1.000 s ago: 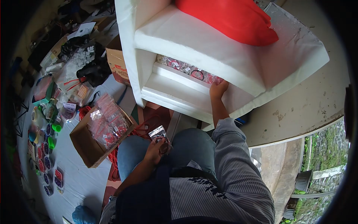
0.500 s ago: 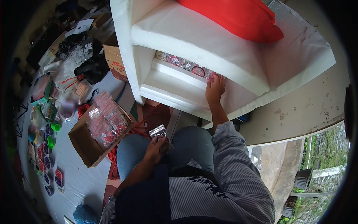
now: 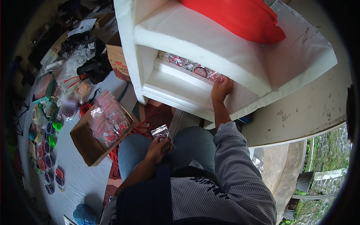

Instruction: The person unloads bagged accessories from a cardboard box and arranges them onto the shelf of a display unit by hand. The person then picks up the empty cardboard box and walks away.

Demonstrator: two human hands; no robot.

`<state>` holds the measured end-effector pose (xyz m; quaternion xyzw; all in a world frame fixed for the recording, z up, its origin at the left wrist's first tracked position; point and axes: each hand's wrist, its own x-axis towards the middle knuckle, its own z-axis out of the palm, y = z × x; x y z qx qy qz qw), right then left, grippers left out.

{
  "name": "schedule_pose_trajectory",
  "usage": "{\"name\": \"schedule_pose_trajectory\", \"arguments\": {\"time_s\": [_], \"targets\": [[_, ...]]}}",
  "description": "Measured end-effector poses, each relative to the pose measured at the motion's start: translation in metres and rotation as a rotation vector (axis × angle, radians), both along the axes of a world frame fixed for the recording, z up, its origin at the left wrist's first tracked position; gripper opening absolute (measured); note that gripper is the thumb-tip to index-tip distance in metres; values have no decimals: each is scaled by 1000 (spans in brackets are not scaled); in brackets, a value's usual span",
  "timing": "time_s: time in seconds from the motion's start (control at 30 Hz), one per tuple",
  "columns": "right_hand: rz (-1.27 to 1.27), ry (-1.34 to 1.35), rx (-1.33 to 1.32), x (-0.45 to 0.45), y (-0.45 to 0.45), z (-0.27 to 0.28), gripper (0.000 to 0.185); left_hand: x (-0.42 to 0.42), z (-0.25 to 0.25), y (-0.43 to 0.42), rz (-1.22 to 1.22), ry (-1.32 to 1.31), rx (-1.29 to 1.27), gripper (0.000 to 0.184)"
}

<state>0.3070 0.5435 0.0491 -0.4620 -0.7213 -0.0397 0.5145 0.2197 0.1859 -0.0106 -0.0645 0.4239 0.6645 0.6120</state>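
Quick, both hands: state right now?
Left hand: closed, holding a shiny packet.
Right hand: at a red packet in the white shelf; whether it grips cannot be told.
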Motion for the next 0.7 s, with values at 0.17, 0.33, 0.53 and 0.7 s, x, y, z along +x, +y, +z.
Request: {"name": "schedule_pose_trajectory", "arguments": {"time_s": [0.17,0.33,0.53,0.7], "targets": [[341,206,-125,0,4,-10,30,0,-3,0,-1,-24,13,21],[154,60,36,3,1,-7,30,-1,-1,1,7,-19,17,22],[245,54,-11,9,-46,6,39,3,7,2,33,47,94,28],[975,-114,-570,24,-176,-1,44,6,-6,-1,-58,252,248,31]]}}
